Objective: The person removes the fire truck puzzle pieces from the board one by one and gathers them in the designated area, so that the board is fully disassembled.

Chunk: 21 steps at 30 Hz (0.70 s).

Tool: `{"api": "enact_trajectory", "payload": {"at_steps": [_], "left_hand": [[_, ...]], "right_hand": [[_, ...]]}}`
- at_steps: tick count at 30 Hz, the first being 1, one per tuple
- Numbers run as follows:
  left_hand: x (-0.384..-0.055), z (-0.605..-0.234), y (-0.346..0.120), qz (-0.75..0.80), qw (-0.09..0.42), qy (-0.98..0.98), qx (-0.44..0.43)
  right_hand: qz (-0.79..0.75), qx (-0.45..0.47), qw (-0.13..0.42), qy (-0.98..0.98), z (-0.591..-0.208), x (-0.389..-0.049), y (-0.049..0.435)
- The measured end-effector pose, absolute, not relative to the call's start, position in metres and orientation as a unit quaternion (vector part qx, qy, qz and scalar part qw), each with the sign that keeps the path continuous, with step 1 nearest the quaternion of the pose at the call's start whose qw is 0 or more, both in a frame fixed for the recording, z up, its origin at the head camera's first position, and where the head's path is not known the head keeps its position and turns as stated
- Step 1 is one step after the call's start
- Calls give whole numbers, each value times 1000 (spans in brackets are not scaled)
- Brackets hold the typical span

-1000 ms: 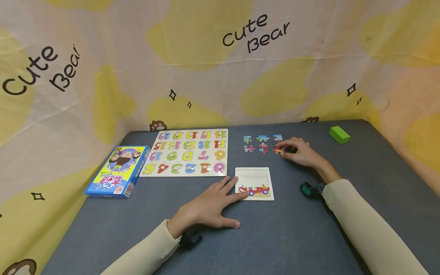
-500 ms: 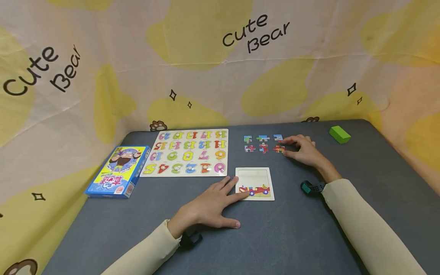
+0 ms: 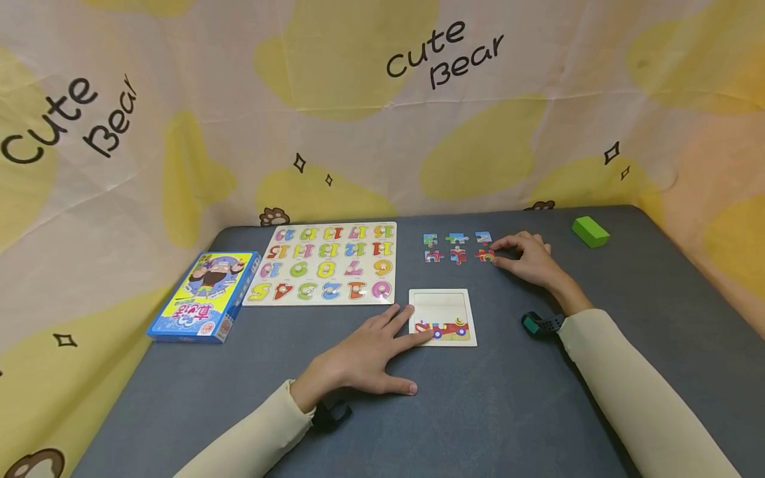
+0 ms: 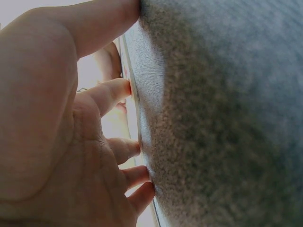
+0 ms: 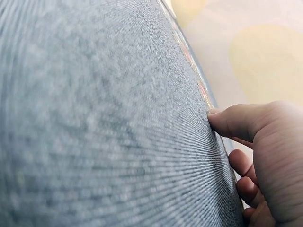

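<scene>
My left hand (image 3: pixel 373 355) lies spread on the table, its fingertips resting on the left edge and lower corner of a small white puzzle tray (image 3: pixel 472 318). Jigsaw pieces showing a red vehicle (image 3: pixel 448 330) fill the tray's near strip, and one finger covers their left end. Beyond the tray, several loose pieces lie in two rows. At the right end of the nearer row is a red and yellow jigsaw piece (image 3: pixel 484 255). My right hand (image 3: pixel 528 259) is just right of it, thumb and forefinger apart at its edge; whether they touch it I cannot tell.
A white number board (image 3: pixel 325 305) lies left of the loose pieces, beside a blue and yellow box (image 3: pixel 203 299). A green block (image 3: pixel 590 232) sits at the back right. Dark wristbands (image 3: pixel 540 325) are on both wrists; a patterned cloth hangs behind the table.
My right thumb and forefinger have let go of the red and yellow jigsaw piece and drawn slightly right. The piece stays in the row. My left hand has not moved.
</scene>
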<state>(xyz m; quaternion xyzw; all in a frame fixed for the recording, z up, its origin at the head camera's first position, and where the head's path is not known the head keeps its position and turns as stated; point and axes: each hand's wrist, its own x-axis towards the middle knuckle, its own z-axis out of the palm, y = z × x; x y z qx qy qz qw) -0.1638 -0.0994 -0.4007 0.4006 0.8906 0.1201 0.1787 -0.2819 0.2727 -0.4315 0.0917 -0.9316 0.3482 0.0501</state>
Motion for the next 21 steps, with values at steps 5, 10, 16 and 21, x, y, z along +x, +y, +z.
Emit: {"api": "enact_trajectory", "payload": {"at_steps": [5, 10, 16, 21], "left_hand": [[-164, -400, -99, 118, 177, 891, 401], [-164, -397, -99, 118, 176, 891, 401], [-164, -396, -99, 115, 175, 892, 402], [-163, -398, -99, 111, 176, 891, 404]], "right_hand": [[344, 89, 63, -933, -431, -282, 271], [342, 91, 77, -932, -431, -284, 270], [344, 91, 77, -931, -433, -284, 270], [343, 90, 77, -932, -434, -282, 269]]}}
